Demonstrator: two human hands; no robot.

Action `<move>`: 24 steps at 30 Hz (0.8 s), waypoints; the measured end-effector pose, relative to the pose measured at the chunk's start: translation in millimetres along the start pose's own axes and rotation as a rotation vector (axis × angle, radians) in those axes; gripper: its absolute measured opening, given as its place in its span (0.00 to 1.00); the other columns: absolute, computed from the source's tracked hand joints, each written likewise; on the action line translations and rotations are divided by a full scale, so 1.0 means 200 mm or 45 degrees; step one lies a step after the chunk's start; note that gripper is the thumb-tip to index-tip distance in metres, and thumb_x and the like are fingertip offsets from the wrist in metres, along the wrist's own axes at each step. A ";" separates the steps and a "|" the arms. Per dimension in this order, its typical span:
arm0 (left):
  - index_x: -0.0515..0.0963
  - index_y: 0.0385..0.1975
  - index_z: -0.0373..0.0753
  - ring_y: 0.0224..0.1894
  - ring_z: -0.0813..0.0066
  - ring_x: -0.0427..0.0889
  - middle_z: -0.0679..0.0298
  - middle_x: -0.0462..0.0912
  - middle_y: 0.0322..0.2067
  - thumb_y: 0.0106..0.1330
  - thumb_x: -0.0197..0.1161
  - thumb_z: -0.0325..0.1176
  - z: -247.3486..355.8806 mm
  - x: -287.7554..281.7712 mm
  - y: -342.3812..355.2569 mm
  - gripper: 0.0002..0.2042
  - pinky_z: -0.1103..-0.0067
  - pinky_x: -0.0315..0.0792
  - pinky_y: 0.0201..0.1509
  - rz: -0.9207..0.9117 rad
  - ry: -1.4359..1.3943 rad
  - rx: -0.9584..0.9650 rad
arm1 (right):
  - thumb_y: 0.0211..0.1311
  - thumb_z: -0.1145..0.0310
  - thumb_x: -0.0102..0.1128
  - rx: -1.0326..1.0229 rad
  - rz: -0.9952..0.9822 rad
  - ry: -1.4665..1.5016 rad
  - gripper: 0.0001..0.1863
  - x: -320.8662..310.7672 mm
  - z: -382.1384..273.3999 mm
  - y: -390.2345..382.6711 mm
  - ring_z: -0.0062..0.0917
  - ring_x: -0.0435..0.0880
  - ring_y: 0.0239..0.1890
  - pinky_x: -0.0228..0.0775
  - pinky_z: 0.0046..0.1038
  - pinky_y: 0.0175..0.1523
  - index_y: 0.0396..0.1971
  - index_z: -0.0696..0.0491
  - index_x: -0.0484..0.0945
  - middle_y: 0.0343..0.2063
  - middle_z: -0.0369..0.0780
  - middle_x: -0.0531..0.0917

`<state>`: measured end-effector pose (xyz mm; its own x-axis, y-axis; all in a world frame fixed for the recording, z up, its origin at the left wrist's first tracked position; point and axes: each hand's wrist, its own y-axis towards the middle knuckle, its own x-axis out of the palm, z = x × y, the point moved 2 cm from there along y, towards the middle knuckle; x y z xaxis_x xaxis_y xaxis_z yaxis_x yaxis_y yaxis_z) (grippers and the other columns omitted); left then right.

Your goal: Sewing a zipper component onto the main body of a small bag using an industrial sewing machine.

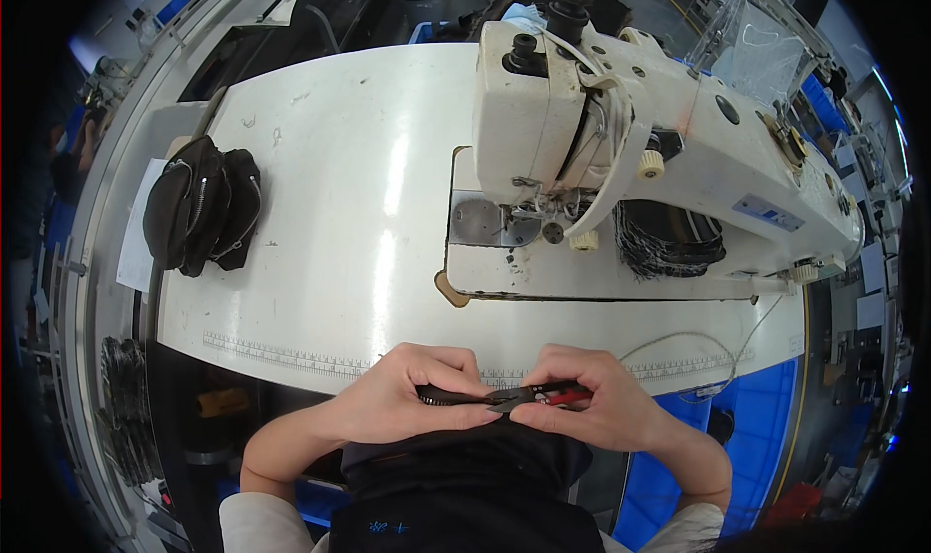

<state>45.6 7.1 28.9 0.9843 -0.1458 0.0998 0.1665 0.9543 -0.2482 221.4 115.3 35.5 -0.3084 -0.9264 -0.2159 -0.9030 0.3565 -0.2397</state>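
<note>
Just over the near edge of the table, my left hand [407, 395] is closed on a dark zipper piece [448, 396] with small pale teeth along it. Opposite it, my right hand [603, 395] grips red-handled pliers [574, 396], their dark jaws pointing left. Those jaws meet the end of the piece between both sets of fingertips. Whether they bite on it is too small to tell. Behind my hands, a ruler strip [291, 357] runs along the white sewing table [339, 194].
A white sewing machine [553, 117] fills the table's right side, with a stack of dark fabric pieces [669, 238] beneath its arm. Dark zippered pouches [199, 204] stand at the left edge. A pale cord [693, 336] lies at the right front, above a blue bin [752, 437].
</note>
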 end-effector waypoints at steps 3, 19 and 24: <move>0.81 0.35 0.33 0.27 0.85 0.70 0.68 0.75 0.24 0.56 0.64 0.26 0.00 0.00 0.00 0.08 0.86 0.62 0.31 -0.021 -0.027 -0.030 | 0.53 0.70 0.65 0.038 -0.048 0.044 0.08 0.01 -0.01 0.01 0.12 0.66 0.23 0.56 0.17 0.28 0.29 0.57 0.78 0.23 0.31 0.71; 0.81 0.32 0.33 0.26 0.85 0.68 0.68 0.74 0.22 0.56 0.65 0.27 -0.03 0.00 0.00 0.06 0.85 0.61 0.30 -0.045 -0.009 -0.042 | 0.55 0.69 0.63 0.055 -0.100 0.104 0.08 0.03 0.03 0.02 0.12 0.66 0.24 0.57 0.16 0.30 0.29 0.57 0.77 0.23 0.31 0.71; 0.81 0.32 0.33 0.25 0.85 0.67 0.68 0.73 0.22 0.56 0.65 0.27 -0.03 0.00 -0.01 0.06 0.85 0.59 0.29 -0.057 -0.036 -0.077 | 0.56 0.63 0.64 0.005 -0.116 0.142 0.11 0.05 0.07 0.04 0.12 0.65 0.22 0.58 0.17 0.28 0.27 0.56 0.76 0.20 0.31 0.71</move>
<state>46.1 3.9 22.9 0.9739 -0.1796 0.1387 0.2142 0.9294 -0.3007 216.0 109.6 18.0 -0.2568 -0.9626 -0.0866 -0.9277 0.2707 -0.2572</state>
